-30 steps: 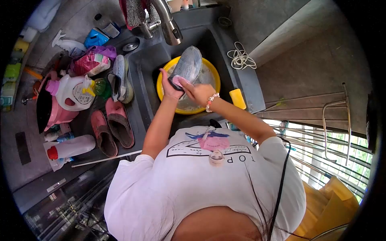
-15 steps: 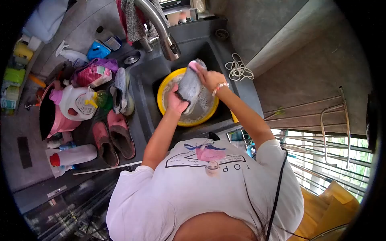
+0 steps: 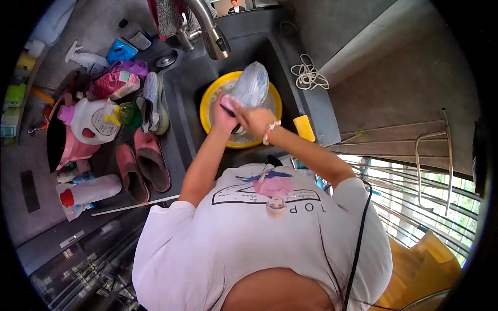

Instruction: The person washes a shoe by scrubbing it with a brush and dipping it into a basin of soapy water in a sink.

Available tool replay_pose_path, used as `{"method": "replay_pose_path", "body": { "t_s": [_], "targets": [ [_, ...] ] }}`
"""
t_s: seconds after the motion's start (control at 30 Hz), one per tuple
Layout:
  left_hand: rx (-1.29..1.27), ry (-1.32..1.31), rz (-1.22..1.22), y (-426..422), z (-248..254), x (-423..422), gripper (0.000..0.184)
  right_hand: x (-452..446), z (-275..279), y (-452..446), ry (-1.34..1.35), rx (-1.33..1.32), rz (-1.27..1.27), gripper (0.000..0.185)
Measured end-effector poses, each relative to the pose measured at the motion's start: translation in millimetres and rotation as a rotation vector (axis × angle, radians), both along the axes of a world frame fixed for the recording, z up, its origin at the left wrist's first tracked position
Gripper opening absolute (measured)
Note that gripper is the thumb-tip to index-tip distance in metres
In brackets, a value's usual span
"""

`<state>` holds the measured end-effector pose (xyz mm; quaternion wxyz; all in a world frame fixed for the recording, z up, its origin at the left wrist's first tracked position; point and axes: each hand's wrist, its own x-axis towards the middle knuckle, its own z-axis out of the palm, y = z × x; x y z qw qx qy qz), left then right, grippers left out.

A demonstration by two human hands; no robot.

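Note:
Over a yellow basin [image 3: 204, 106] of sudsy water in the sink, my left hand [image 3: 223, 116] grips a wet grey shoe [image 3: 253, 85] near its opening. The shoe is tilted, its toe pointing away from me. My right hand [image 3: 257, 122], with a beaded bracelet at the wrist, is closed on what looks like a small pink scrub brush [image 3: 228, 102]. That brush presses on the shoe's near end, beside my left fingers. Most of it is hidden by my hand.
A tap [image 3: 215, 45] overhangs the sink. A yellow sponge [image 3: 304, 128] and white laces [image 3: 309, 73] lie on the right rim. On the left counter stand a grey sneaker [image 3: 150, 106], pink slippers [image 3: 152, 163], a detergent jug [image 3: 92, 122] and other bottles.
My right hand has moved with the pink brush from the shoe's toe back to its near end. The view has shifted slightly, and the yellow sponge now shows fully.

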<state>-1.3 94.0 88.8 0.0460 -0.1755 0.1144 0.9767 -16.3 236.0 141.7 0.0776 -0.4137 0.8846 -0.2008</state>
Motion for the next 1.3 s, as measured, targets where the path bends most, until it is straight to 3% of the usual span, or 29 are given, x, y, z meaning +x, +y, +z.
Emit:
{"method": "replay_pose_path", "body": {
  "t_s": [0.07,0.17,0.27,0.3,0.33,0.37,0.43,0.47,0.5,0.53,0.6,0.63,0.67,0.7,0.73,0.8,0.83,0.87,0.93,0.97,1.03,1.07,1.13,1.2,1.27,1.3],
  "targets": [
    [0.035,0.014,0.011,-0.8,-9.8,1.6,0.047,-24.4,-13.4,4.7,0.026,0.132,0.045,0.044],
    [0.045,-0.010,0.016,7.4,11.6,2.3,0.045,-79.9,0.6,11.4,-0.017,0.184,-0.243,0.046],
    [-0.001,-0.048,0.011,6.5,16.7,-0.5,0.045,-38.8,-38.9,2.5,-0.036,0.094,-0.158,0.046],
    [-0.016,0.030,-0.008,2.2,4.7,1.6,0.046,-14.4,-20.4,-2.6,-0.039,0.176,0.036,0.046],
    [-0.035,0.104,-0.027,-3.2,-2.4,5.8,0.046,11.0,-1.8,-1.8,-0.065,0.094,0.056,0.046],
    [0.102,-0.018,-0.056,-8.5,-3.1,13.8,0.047,-1.0,-7.6,1.4,-0.060,0.124,0.040,0.045],
    [0.146,0.023,-0.089,-3.2,-1.7,11.5,0.048,-43.1,-4.8,13.3,-0.086,0.258,-0.080,0.046],
    [0.188,0.097,-0.084,-2.0,5.4,7.7,0.049,-63.5,-3.4,16.3,-0.109,0.239,-0.168,0.047],
    [0.008,-0.032,-0.019,5.8,32.8,8.4,0.053,-82.4,-2.0,19.9,-0.131,0.214,-0.256,0.048],
    [-0.005,0.034,-0.067,-0.3,12.3,0.4,0.051,-69.7,3.5,14.8,0.033,0.139,-0.240,0.046],
    [-0.017,-0.077,0.067,5.5,41.0,8.2,0.051,-27.9,-2.2,10.2,0.047,0.075,-0.146,0.043],
    [0.050,-0.095,0.072,-4.4,32.2,5.6,0.052,-25.3,-30.3,7.0,0.147,-0.319,0.056,0.046],
    [0.165,0.010,0.033,-8.5,26.4,8.3,0.042,-5.0,-24.7,4.8,0.079,-0.130,0.085,0.049],
    [0.186,0.015,-0.034,-9.1,19.1,15.3,0.041,6.4,-17.9,7.4,0.051,-0.158,0.081,0.050],
    [0.205,0.022,0.015,-8.6,13.7,16.4,0.041,-8.0,-20.8,13.6,0.086,-0.007,0.007,0.049],
    [-0.024,-0.004,-0.020,-2.2,3.9,9.4,0.039,-45.3,-26.9,25.6,0.078,0.014,-0.102,0.046],
    [-0.023,-0.019,-0.089,-13.3,-9.3,5.4,0.035,-50.4,-12.2,10.0,0.164,-0.222,-0.009,0.043],
    [-0.115,0.021,-0.167,-10.6,-1.7,10.1,0.034,-60.7,-12.7,12.6,0.029,-0.078,-0.166,0.042],
    [-0.385,0.097,-0.178,-4.6,-14.5,7.6,0.037,-47.2,10.0,-1.8,-0.051,-0.137,-0.232,0.037],
    [-0.387,0.099,-0.183,-6.9,-15.5,8.5,0.037,-36.2,8.2,-6.0,-0.019,-0.150,-0.154,0.037],
    [-1.285,-0.151,-0.397,-12.0,12.1,21.7,0.049,-8.4,15.7,-12.6,0.023,-0.046,0.037,0.037],
    [-1.278,-0.149,-0.407,-12.1,26.2,29.9,0.049,6.1,37.5,-19.6,-0.030,-0.072,0.026,0.036],
    [-1.529,-0.144,-0.540,-11.4,46.6,44.4,0.059,-39.1,12.4,-6.9,0.052,0.137,-0.130,0.035],
    [-1.548,-0.118,-0.608,-5.7,37.2,41.7,0.063,-61.1,12.5,-1.0,-0.028,-0.062,-0.244,0.037],
    [-1.572,-0.064,-0.314,9.7,8.2,38.4,0.068,-33.1,10.4,-7.9,0.029,0.015,-0.138,0.035],
    [-1.559,-0.040,-0.335,9.1,2.9,40.6,0.068,-14.4,22.7,-16.1,-0.005,0.085,-0.048,0.031]
  ]
}}
